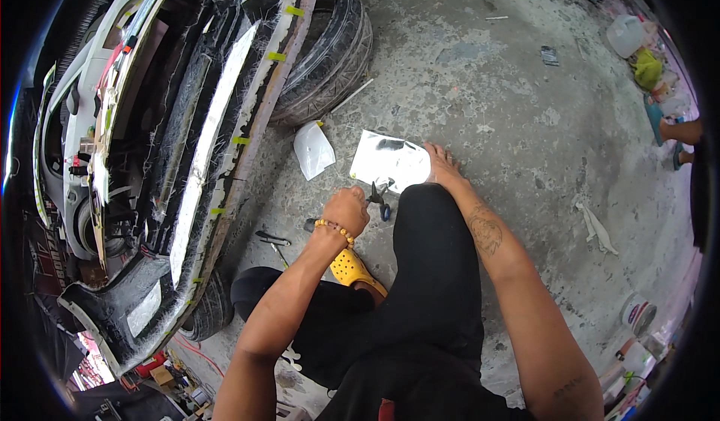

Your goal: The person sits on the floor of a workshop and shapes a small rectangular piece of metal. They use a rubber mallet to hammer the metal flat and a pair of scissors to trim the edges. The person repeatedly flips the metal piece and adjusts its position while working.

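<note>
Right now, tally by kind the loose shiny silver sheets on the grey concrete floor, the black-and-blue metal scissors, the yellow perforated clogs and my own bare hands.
Shiny silver sheets: 2
Black-and-blue scissors: 1
Yellow perforated clog: 1
Bare hands: 2
Total: 6

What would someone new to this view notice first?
Most likely the bright silver sheet on the grey floor near the centre, with the right of the person's two hands at its right edge. Next, the yellow clog just below the left wrist stands out against the black trousers. The long, curved panel filling much of the left side, dotted with yellow-green tape, also catches the eye.
</note>
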The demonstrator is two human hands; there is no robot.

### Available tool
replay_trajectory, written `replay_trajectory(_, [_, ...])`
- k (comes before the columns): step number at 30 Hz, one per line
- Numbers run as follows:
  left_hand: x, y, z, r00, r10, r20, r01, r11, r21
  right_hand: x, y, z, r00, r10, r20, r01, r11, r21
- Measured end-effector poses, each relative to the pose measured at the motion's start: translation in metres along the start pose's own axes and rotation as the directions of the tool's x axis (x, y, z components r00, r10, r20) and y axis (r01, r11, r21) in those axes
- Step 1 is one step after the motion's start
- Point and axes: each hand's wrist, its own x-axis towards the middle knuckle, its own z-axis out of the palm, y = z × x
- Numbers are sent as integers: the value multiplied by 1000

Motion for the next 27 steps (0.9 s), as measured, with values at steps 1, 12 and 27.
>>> replay_trajectory(1, [1,0,-2,1000,-16,1,16,1000,-5,-1,-3,0,1000,7,11,-7,1000,-3])
replay_trajectory(12, [33,17,-12,997,39,71,-43,998,53,0,7,1,999,31,27,-30,999,-42])
replay_trajectory(27, [23,0,23,999,13,-43,-12,1000,23,15,21,14,997,66,-27,-65,997,32])
